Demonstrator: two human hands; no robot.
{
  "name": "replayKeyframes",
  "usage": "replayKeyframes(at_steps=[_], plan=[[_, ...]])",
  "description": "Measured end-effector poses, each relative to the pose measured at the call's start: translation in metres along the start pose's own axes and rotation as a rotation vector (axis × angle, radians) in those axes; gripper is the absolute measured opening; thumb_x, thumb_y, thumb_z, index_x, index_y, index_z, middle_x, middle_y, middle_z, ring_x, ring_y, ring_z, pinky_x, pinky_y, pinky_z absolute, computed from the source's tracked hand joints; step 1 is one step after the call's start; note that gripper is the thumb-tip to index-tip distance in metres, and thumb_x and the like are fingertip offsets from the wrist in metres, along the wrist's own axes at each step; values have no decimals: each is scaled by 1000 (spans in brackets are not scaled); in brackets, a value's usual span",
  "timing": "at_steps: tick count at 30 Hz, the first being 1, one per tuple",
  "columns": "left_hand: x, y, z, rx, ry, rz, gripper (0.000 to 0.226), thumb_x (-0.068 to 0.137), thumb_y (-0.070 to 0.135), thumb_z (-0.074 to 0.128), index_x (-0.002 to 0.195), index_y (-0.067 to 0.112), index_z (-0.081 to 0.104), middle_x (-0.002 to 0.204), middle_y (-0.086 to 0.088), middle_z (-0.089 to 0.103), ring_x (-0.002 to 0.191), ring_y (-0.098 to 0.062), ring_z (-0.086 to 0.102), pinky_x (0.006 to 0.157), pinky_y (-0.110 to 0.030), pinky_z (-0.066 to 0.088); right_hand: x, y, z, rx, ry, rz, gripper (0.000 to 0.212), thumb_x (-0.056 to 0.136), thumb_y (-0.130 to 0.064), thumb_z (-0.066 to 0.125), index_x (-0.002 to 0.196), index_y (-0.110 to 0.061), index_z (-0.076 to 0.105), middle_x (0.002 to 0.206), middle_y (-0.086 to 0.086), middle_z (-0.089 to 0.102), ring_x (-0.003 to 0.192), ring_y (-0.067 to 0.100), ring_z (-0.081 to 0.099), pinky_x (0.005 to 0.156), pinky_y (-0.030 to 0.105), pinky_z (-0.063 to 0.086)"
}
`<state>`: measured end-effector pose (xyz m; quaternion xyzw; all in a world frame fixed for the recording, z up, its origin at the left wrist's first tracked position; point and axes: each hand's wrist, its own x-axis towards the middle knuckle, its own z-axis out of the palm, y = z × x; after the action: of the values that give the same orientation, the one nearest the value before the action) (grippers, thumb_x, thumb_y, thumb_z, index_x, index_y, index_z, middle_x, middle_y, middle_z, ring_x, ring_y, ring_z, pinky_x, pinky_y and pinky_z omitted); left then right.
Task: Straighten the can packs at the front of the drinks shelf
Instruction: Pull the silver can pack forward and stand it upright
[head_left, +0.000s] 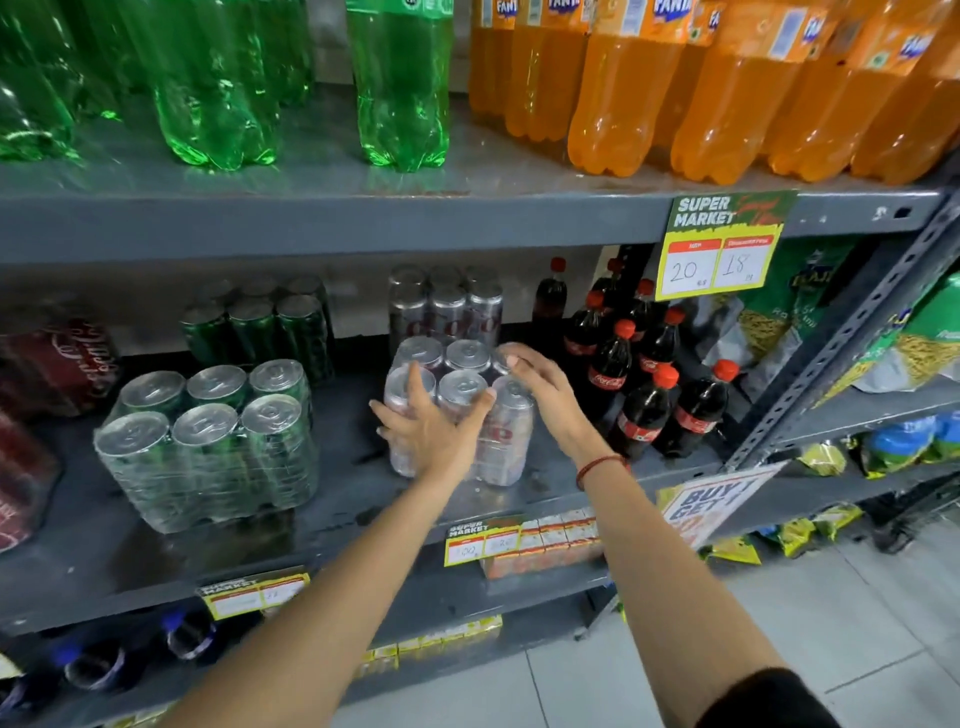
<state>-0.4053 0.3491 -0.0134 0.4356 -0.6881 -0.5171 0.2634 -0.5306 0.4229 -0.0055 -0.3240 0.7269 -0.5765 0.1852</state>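
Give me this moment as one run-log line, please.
left hand: on front of silver can pack | right hand: over its top right | green can pack: untouched, left | step: straightening silver pack

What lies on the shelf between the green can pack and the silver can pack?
Nothing: the head view shows bare grey shelf between the green can pack and the silver can pack.

Both bare forearms reach up from the lower edge of the frame toward its centre. The left hand is spread, palm forward, fingers pointing up, thumb out to the right. The right hand, just right of centre, is bent at the wrist, palm down, fingers curved leftward. A red thread band circles the right wrist; a dark sleeve shows at lower right.
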Motion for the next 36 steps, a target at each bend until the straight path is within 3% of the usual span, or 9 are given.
replayKeyframes(at_steps=[3, 6, 9, 15, 18, 21, 25, 30, 36], plan=[[38, -2, -16, -10, -170, 115, 89, 68, 49, 77, 140, 36, 28, 150, -12, 11, 140, -31, 20, 114, -38, 24, -15, 22, 12, -23, 212, -33, 44, 81, -54, 56, 112, -25, 64, 123, 15, 56, 114, 17, 56, 102, 39, 45], [77, 10, -39, 27, -487, 147, 84, 64, 39, 82, 136, 33, 39, 144, -3, 39, 127, -17, 42, 106, -31, 38, -48, 16, 41, 27, 432, -63, 32, 90, -35, 52, 119, -22, 58, 123, 8, 43, 92, -8, 52, 84, 3, 38], [100, 24, -55, 71, -650, 99, 90, 49, 44, 84, 131, 37, 47, 142, 0, 47, 123, -17, 50, 98, -39, 49, -81, 0, 80, 0, 586, -51, 32, 91, -37, 47, 122, -32, 51, 118, -1, 32, 83, 0, 51, 72, -4, 31], [86, 17, -59, 132, -306, 237, 59, 77, 32, 75, 130, 20, 53, 131, -1, 51, 123, -15, 48, 101, -27, 38, -73, -10, 65, 145, 643, -25, 47, 88, -51, 49, 129, -27, 50, 123, 0, 35, 101, 16, 54, 91, 21, 42], [36, 7, -40, 3, -22, 271, 60, 80, 39, 69, 133, 20, 49, 146, -9, 41, 133, -23, 41, 110, -34, 33, -31, -29, 30, 136, 479, -3, 42, 93, -37, 52, 131, -20, 49, 131, 4, 37, 106, 9, 49, 89, 7, 35], [-22, 3, -10, -70, -7, 242, 87, 70, 43, 76, 143, 34, 30, 160, -7, -2, 147, -21, 7, 114, -36, 18, 14, -42, 10, 53, 134, 36, 50, 90, -36, 57, 136, -19, 46, 132, -2, 40, 122, 11, 41, 102, 25, 32], [-49, 1, 25, 87, 18, 182, 129, 52, 56, 82, 149, 32, 0, 154, -12, -29, 145, -36, -15, 115, -51, 9, 41, -40, 6, -166, -224, 117, 52, 86, -45, 60, 133, -26, 52, 136, -7, 50, 126, 10, 44, 99, 23, 31], [-26, 6, 21, 125, 72, 93, 131, 49, 49, 87, 149, 33, 4, 156, -15, -22, 144, -42, -9, 111, -60, 22, 43, -28, 12, -301, -125, 77, 54, 73, -62, 64, 119, -33, 63, 133, -1, 59, 123, 16, 54, 101, 27, 41], [48, -7, -47, 186, -284, 224, 114, 44, 26, 87, 142, 31, 29, 153, -13, 9, 141, -27, 23, 111, -27, 27, 15, -13, 9, -487, 113, 24, 66, 68, -63, 69, 123, -28, 57, 124, 12, 43, 112, 30, 51, 99, 35, 44]])
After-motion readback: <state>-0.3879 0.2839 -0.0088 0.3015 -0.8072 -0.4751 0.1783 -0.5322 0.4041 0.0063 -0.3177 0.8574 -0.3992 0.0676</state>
